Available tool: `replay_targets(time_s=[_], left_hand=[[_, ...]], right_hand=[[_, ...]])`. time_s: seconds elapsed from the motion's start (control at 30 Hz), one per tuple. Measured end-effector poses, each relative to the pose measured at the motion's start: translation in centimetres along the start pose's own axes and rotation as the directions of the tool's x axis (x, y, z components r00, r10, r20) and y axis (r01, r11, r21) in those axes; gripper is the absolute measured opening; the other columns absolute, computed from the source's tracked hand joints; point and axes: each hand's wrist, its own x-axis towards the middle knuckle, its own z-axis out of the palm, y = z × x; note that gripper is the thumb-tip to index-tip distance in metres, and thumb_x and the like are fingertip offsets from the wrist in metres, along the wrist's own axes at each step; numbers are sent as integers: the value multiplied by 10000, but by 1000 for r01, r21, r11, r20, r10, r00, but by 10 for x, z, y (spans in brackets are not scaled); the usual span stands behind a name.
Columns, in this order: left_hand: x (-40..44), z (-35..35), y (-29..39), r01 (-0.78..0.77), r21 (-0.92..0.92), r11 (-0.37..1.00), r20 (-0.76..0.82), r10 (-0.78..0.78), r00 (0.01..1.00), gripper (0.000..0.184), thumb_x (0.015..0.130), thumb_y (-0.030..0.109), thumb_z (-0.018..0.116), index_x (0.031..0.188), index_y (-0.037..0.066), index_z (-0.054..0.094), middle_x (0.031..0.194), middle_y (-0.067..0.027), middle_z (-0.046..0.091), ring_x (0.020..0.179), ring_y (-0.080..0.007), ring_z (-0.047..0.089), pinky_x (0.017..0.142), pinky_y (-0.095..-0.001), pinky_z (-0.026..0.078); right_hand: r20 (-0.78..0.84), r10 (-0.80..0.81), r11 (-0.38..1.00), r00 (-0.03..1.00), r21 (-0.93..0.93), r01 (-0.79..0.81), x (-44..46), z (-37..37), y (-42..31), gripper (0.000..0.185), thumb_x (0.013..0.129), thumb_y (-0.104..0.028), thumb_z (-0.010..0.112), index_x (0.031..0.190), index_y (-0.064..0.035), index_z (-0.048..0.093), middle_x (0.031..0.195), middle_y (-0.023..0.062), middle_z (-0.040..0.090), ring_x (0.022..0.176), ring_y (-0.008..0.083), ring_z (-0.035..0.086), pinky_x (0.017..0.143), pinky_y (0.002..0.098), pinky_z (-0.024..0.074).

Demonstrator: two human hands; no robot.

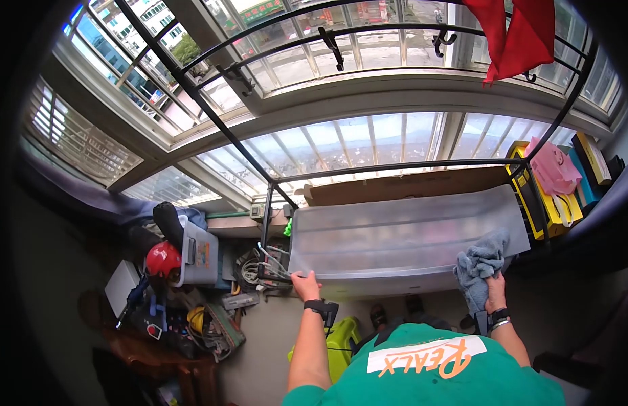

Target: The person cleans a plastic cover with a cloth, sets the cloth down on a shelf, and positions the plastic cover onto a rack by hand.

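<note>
A long cabinet top under a translucent cover (395, 230) lies in front of the person. My right hand (495, 292) is closed on a crumpled grey-blue cloth (478, 265), which rests partly over the cover's right end and hangs down at the front edge. At the cover's front left corner is my left hand (306, 285), its fingers at the edge; whether they pinch the cover is too small to tell. Both wrists wear dark bands.
A black metal frame (395, 162) with hooks surrounds the cover, windows behind it. Yellow boxes (561, 211) and a pink bag (552, 169) stand right. At left are a grey bin (197, 254), red helmet (163, 258), cables and tools; a lime-green object (341, 348) is below.
</note>
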Motion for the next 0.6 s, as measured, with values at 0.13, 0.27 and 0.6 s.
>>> replay_targets(time_s=[0.13, 0.27, 0.6], left_hand=[[-4, -1, 2, -32, 48, 998, -40, 34, 999, 582, 773, 100, 670, 1270, 14, 379, 901, -167, 600, 456, -243, 589, 414, -326, 499], [-13, -6, 10, -11, 15, 1000, -78, 13, 997, 710, 779, 81, 660, 1378, 33, 282, 840, -162, 613, 482, -240, 594, 417, -334, 494], [-43, -6, 20, -172, 75, 982, -99, 179, 979, 810, 827, 48, 599, 1485, 103, 130, 696, -93, 529, 470, -203, 481, 398, -341, 424]], right_hand=[[-19, 37, 999, 999, 16, -37, 0, -4, 2, 462, 815, -185, 720, 1225, -65, 544, 1148, 49, 593, 1032, 192, 573, 915, 337, 452], [-7, 73, 993, 997, 92, -72, 1, -1, -3, 447, 824, -187, 708, 1223, -69, 543, 1153, 63, 591, 1048, 209, 577, 905, 353, 466], [-14, 112, 958, 994, 267, -104, -4, 0, -5, 438, 838, -166, 692, 1233, -76, 526, 1151, 76, 592, 1053, 223, 588, 906, 389, 487]])
